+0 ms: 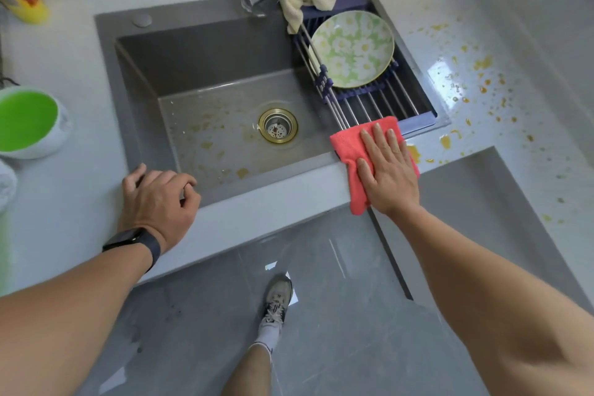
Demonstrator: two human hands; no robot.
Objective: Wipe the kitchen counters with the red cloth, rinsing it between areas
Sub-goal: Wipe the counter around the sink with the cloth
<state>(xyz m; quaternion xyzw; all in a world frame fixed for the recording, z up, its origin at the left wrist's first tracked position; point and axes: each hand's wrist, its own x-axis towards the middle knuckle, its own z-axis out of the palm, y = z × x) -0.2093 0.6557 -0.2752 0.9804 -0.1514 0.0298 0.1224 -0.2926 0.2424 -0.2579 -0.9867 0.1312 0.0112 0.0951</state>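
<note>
Right hand [387, 170] flat, fingers straight, pressing the folded red cloth [355, 151] onto the front right corner of the grey sink [205, 51], cloth overhanging the pale counter [273, 202] edge. Left hand [160, 199] loosely curled, holding nothing, resting on the sink's front left rim. Just beyond the cloth, a blue roll-up drying rack [379, 103] carrying a green floral plate [352, 48]. Rightward, counter spattered with orange stains [482, 74], otherwise bare.
</note>
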